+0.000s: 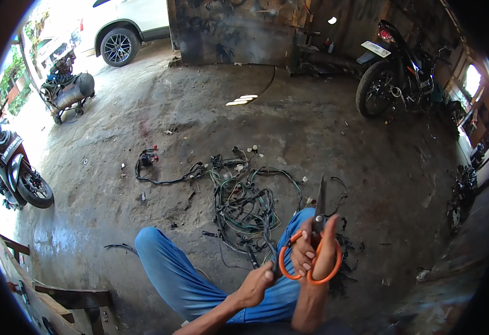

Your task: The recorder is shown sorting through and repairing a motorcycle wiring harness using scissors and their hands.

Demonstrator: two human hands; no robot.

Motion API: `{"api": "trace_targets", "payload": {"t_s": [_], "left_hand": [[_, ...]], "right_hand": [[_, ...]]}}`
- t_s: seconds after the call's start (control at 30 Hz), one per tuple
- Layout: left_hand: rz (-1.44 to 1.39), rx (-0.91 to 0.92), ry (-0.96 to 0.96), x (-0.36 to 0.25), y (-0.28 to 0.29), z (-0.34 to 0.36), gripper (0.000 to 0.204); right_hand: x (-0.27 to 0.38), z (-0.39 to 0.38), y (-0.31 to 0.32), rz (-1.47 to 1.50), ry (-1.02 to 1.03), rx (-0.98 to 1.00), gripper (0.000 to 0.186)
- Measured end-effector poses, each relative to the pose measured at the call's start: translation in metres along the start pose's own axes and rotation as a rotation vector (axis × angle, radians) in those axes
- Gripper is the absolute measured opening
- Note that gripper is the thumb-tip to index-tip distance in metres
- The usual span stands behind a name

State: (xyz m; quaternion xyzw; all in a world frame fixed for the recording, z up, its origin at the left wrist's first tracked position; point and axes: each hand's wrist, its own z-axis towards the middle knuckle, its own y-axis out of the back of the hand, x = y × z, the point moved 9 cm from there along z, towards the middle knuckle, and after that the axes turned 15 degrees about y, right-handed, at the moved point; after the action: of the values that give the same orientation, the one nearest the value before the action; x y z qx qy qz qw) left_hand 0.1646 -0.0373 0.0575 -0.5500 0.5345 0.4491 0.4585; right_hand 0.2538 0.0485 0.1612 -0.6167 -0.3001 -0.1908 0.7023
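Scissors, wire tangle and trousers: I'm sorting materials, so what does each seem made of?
Scissors: thin, pointed, dull dark blades, likely steel; smooth, bright orange handles, probably plastic. Wire tangle: likely plastic-covered, judging by its looped dark and green strands. Trousers: apparently denim, matte faded blue with soft creases.

Grimy grey floor (311, 139) with small sunlit patches (241, 100) before a dark, blotched wall (233, 39)

Daylight glare at left, shaded floor (322, 134), black curving fisheye rim
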Motion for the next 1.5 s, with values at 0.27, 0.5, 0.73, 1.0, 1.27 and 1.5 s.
{"api": "trace_targets", "payload": {"t_s": [0.27,0.5,0.73,1.0,1.27,1.5], "left_hand": [[-0.242,-0.05,0.055,-0.039,0.066,0.042,0.047],[0.283,-0.15,0.037,-0.046,0.117,0.068,0.026],[0.441,-0.103,0.05,-0.004,0.146,0.085,0.034],[0.37,-0.148,0.2,0.03,0.147,0.084,0.044],[-0.119,0.163,0.445,0.042,0.123,0.076,0.05],[-0.283,0.24,0.327,0.032,0.112,0.075,0.044]], "right_hand": [[0.101,-0.003,0.085,-0.862,0.588,-0.159,0.049],[0.043,-0.102,0.416,-2.065,0.026,-0.318,0.041],[-0.044,-0.245,0.502,-2.063,-0.538,-0.493,0.056],[0.008,-0.137,0.419,-2.053,-0.129,-0.475,0.054],[0.027,0.0,0.063,-1.411,0.615,0.027,0.016],[-0.109,0.007,0.02,-1.167,0.246,0.323,0.023]]}}
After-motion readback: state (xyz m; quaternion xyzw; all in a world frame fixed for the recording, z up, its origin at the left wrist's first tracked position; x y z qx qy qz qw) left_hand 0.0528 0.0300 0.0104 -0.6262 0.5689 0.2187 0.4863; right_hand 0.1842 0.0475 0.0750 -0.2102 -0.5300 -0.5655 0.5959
